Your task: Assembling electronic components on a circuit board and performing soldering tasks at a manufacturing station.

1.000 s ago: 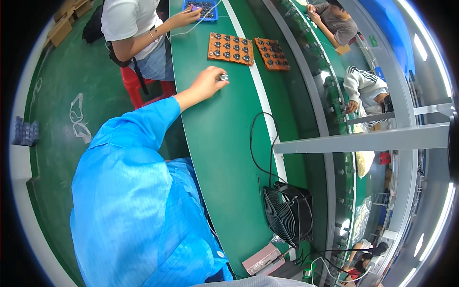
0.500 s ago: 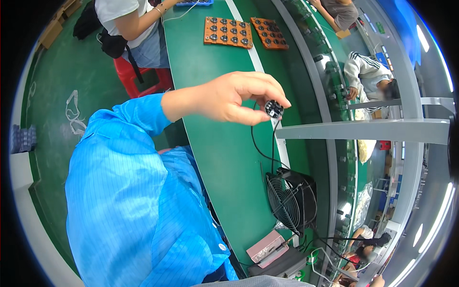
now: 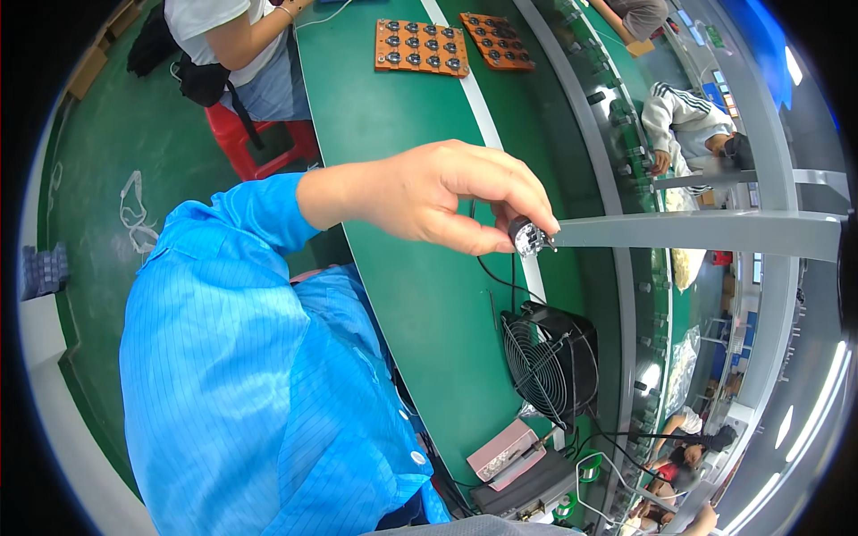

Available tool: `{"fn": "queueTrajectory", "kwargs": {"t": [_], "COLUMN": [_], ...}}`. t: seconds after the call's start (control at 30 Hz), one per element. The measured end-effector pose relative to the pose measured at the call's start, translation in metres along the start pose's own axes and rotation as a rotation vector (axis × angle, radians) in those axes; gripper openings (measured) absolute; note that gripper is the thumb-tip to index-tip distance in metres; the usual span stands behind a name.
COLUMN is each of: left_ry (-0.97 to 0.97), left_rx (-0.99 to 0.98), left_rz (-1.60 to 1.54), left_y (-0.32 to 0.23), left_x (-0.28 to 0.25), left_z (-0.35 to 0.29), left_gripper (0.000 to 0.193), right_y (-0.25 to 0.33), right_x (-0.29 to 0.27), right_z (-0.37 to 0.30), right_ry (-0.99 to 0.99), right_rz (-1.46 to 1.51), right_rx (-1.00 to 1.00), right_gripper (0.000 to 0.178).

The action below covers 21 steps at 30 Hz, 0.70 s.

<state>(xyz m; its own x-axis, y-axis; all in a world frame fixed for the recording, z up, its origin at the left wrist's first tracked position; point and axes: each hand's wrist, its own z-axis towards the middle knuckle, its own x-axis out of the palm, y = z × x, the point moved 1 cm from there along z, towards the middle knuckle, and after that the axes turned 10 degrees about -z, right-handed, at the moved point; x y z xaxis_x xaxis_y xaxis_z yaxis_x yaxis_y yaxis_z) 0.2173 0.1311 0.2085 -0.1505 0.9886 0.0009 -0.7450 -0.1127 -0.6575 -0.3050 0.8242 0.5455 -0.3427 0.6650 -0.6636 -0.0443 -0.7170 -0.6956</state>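
My left hand (image 3: 438,198) reaches over the green table (image 3: 411,304) from a blue sleeve. Its thumb and fingertips pinch a small round black part (image 3: 526,236), whose face shows a pale circuit board with little pins sticking out. The part is held up above the tabletop, tilted so that its dark side wall shows too. A thin black cord (image 3: 500,282) loops behind the hand and runs down toward a black fan with a wire guard (image 3: 541,362). My right hand is not in the picture.
Two orange trays (image 3: 386,65) (image 3: 514,64) of round dark parts lie up the table. A pink box (image 3: 505,449) and a dark grey case (image 3: 523,491) stand below the fan. A grey metal beam (image 3: 697,230) crosses right of my hand. A co-worker sits at upper left.
My left hand has moved a little right and down with the round part. The part has turned, so its side wall shows more. The whole view has shifted slightly.
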Motion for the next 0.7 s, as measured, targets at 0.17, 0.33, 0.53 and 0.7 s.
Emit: {"fn": "queueTrajectory", "kwargs": {"t": [0.17, 0.33, 0.53, 0.7], "left_ry": [0.007, -0.162, -0.182, -0.236], "left_rx": [-0.025, -0.340, -0.425, -0.641], "left_rz": [-0.070, -0.304, -0.347, -0.357], "left_y": [0.016, 0.034, 0.062, 0.072], "left_x": [-0.012, 0.006, 0.026, 0.046], "left_z": [-0.016, -0.029, -0.063, -0.079], "left_gripper": [0.034, 0.033, 0.036, 0.036], "right_y": [-0.163, -0.080, 0.019, 0.039], "right_x": [0.031, 0.034, -0.068, -0.062], "right_z": [-0.085, -0.090, -0.154, -0.169], "right_ry": [-0.062, -0.165, 0.103, 0.020], "right_rz": [0.016, 0.009, 0.792, 1.414], "right_rx": [0.173, 0.257, 0.695, 0.757], "right_gripper": [0.041, 0.036, 0.028, 0.011]}}
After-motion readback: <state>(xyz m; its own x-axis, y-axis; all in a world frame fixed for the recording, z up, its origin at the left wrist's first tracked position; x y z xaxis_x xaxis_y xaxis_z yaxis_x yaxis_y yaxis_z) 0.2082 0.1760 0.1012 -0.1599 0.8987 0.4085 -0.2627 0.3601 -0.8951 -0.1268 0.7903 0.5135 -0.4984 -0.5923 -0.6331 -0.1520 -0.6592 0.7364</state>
